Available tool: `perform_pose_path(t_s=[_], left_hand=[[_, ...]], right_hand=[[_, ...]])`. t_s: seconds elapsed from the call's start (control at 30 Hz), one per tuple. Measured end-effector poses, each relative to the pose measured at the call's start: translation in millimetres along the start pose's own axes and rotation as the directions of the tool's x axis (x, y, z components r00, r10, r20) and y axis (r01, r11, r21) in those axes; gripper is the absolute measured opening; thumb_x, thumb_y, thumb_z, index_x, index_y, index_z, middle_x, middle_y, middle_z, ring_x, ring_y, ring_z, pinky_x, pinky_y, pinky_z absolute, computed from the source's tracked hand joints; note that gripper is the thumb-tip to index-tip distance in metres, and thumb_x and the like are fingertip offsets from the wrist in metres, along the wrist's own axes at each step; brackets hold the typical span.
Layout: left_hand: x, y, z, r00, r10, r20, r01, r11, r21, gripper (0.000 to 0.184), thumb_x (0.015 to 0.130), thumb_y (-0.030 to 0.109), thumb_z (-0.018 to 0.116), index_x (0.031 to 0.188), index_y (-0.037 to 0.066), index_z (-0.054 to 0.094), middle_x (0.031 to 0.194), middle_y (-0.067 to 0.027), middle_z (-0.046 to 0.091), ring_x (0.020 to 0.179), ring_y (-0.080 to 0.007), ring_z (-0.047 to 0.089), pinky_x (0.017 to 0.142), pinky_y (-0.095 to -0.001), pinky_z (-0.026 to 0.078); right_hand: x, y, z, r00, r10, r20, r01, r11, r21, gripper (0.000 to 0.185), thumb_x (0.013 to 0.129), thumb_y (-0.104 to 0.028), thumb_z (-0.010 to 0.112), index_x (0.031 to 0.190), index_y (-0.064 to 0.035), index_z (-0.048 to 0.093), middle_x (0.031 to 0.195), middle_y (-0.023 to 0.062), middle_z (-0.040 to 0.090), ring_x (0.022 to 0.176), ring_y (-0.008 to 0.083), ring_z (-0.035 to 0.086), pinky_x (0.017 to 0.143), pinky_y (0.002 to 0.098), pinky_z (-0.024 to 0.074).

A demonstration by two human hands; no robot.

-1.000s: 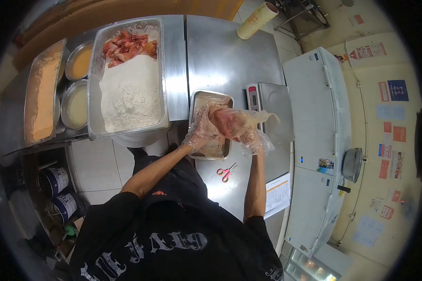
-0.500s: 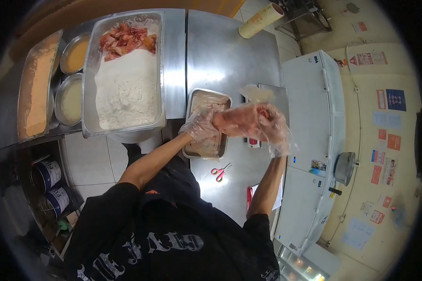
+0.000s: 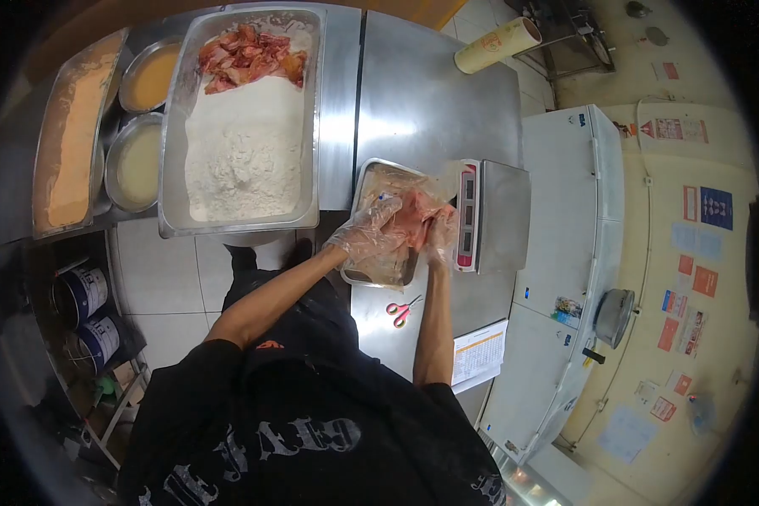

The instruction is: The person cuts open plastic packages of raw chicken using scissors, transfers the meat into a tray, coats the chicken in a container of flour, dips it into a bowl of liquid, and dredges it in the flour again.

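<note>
My left hand (image 3: 368, 231), in a clear plastic glove, grips one side of a piece of raw meat (image 3: 411, 218). On the other side, my gloved right hand (image 3: 441, 234) has its fingers closed on the same piece. The pink meat hangs over a small metal tray (image 3: 380, 279) lined with clear plastic. A digital scale (image 3: 502, 219) stands just right of my right hand. Red-handled scissors (image 3: 401, 314) lie on the steel counter below the tray.
At left, a large metal pan (image 3: 310, 169) holds white flour and raw meat pieces. Beyond it are two round bowls (image 3: 135, 164) of liquid and a pan of orange powder (image 3: 69, 139). A printed sheet (image 3: 478, 354) and a plastic-wrap roll (image 3: 497, 45) lie on the counter.
My right hand has moved left and down from in front of the scale, bringing the meat over the tray. The scale and printed sheet are now more exposed. The view has shifted slightly.
</note>
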State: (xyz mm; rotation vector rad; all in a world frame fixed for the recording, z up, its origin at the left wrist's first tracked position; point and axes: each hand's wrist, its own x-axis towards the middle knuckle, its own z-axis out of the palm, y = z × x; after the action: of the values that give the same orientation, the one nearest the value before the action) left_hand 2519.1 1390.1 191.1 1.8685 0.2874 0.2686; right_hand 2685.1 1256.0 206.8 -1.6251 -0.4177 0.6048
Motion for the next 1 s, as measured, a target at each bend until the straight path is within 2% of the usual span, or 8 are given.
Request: perform_pose_path(t_s=[0.07, 0.17, 0.23, 0.47, 0.63, 0.67, 0.73, 1.0], left_hand=[[-1, -8, 5, 0.986, 0.15, -0.07, -0.146, 0.988, 0.058, 0.077, 0.079, 0.036, 0.067, 0.14, 0.009, 0.029, 0.142, -0.019, 0.029, 0.134, -0.0354, 0.025, 0.11, -0.0377, 0.026], [-3, 20, -17, 0.981, -0.076, 0.176, 0.173, 0.755, -0.633, 0.078, 0.077, 0.031, 0.069, 0.14, 0.007, 0.029, 0.143, -0.0182, 0.03, 0.134, -0.0343, 0.026, 0.11, -0.0371, 0.026], [-1, 6, -16, 0.976, 0.157, 0.153, -0.147, 0.986, -0.074, 0.08, 0.075, 0.028, 0.072, 0.14, 0.007, 0.029, 0.142, -0.0181, 0.03, 0.133, -0.0337, 0.029, 0.11, -0.0366, 0.026], [7, -31, 13, 0.983, 0.14, 0.118, -0.117, 0.976, -0.184, 0.07, 0.081, 0.024, 0.067, 0.138, 0.006, 0.031, 0.137, -0.0141, 0.038, 0.124, -0.028, 0.041, 0.104, -0.0377, 0.035], [8, 21, -28, 0.821, -0.268, 0.505, 0.543, 0.092, -0.834, 0.066, 0.084, 0.021, 0.066, 0.138, 0.005, 0.031, 0.134, -0.012, 0.041, 0.116, -0.024, 0.049, 0.094, -0.0389, 0.045], [10, 26, -26, 0.808, -0.248, 0.534, 0.57, 0.097, -0.816, 0.066, 0.084, 0.021, 0.066, 0.138, 0.005, 0.031, 0.134, -0.012, 0.041, 0.116, -0.024, 0.049, 0.094, -0.0389, 0.045], [15, 39, -26, 0.998, -0.016, 0.052, 0.038, 0.897, -0.441, 0.067, 0.083, 0.018, 0.068, 0.138, 0.007, 0.031, 0.131, -0.012, 0.043, 0.11, -0.0242, 0.053, 0.085, -0.0395, 0.051], [80, 96, 0, 0.925, 0.375, -0.06, -0.374, 0.927, 0.026, 0.067, 0.076, 0.027, 0.074, 0.133, 0.012, 0.041, 0.129, -0.0084, 0.049, 0.112, -0.0205, 0.052, 0.096, -0.0325, 0.042]], right_hand=[[-3, 8, 23, 0.959, -0.158, -0.233, 0.066, 0.93, -0.361, 0.039, 0.091, -0.03, 0.057, 0.114, -0.0024, 0.042, 0.095, 0.0069, 0.054, 0.086, 0.0141, 0.052, 0.076, 0.0274, 0.0446], [-2, 1, 49, 0.97, -0.234, -0.063, 0.224, 0.965, -0.138, 0.042, 0.086, -0.025, 0.066, 0.113, -0.0029, 0.043, 0.101, 0.0064, 0.052, 0.091, 0.0139, 0.05, 0.076, 0.0264, 0.0432], [-1, 4, 46, 0.97, -0.241, -0.018, 0.24, 0.97, -0.033, 0.042, 0.084, -0.023, 0.068, 0.112, -0.0035, 0.044, 0.097, 0.0046, 0.053, 0.087, 0.0126, 0.05, 0.074, 0.0252, 0.0429], [-2, 17, -2, 0.992, 0.022, -0.123, -0.034, 0.995, -0.092, 0.024, 0.085, -0.018, 0.067, 0.101, -0.0062, 0.054, 0.086, 0.0007, 0.056, 0.073, 0.0076, 0.051, 0.062, 0.0207, 0.0438], [-29, -73, -9, 0.993, 0.085, -0.08, -0.058, 0.952, 0.301, 0.018, 0.089, -0.014, 0.06, 0.103, -0.0038, 0.054, 0.097, 0.0056, 0.061, 0.078, 0.0095, 0.058, 0.064, 0.0197, 0.0489], [-29, -73, -20, 0.989, 0.082, -0.12, -0.042, 0.953, 0.301, 0.018, 0.089, -0.014, 0.06, 0.103, -0.0038, 0.054, 0.097, 0.0056, 0.061, 0.078, 0.0095, 0.058, 0.064, 0.0197, 0.0489], [-25, -82, -32, 0.984, 0.096, -0.151, -0.061, 0.973, 0.224, 0.023, 0.09, -0.015, 0.059, 0.107, -0.0007, 0.055, 0.097, 0.0046, 0.059, 0.085, 0.0108, 0.057, 0.071, 0.0222, 0.0475], [-40, -128, -50, 0.998, 0.038, 0.054, -0.057, 0.905, 0.421, 0.028, 0.088, -0.016, 0.061, 0.11, -0.0008, 0.055, 0.101, 0.0055, 0.059, 0.083, 0.0099, 0.055, 0.074, 0.0226, 0.0464]])
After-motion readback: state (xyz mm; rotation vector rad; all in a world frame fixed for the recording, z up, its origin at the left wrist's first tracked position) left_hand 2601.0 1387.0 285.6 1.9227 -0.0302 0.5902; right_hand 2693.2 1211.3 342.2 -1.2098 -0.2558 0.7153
